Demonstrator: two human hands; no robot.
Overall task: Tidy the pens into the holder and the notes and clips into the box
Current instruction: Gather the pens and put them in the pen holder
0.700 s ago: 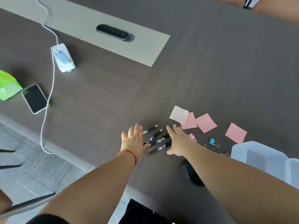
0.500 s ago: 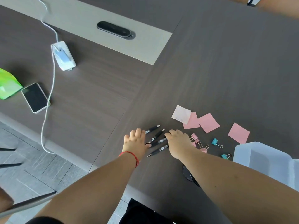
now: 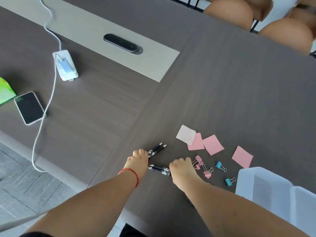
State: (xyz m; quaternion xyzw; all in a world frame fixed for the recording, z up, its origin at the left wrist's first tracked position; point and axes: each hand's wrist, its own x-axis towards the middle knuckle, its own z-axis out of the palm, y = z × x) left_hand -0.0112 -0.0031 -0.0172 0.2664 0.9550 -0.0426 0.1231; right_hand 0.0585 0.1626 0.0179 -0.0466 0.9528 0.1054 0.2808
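Note:
My left hand, with a red string at the wrist, is shut on two black pens whose tips point up and to the right. My right hand is shut on two more black pens whose tips point left. Pink sticky notes and a white note pad lie beyond my right hand. Pink binder clips and blue binder clips are scattered right of it. The translucent box stands at the lower right. My right arm hides the pen holder.
A phone, a white charger with its cable and a green packet lie at the left on the dark table. Another person's knees show beyond the far edge.
Both hands went from flat over the pens to closed fists. The pens split into two pairs, one in each hand. The view tilted up.

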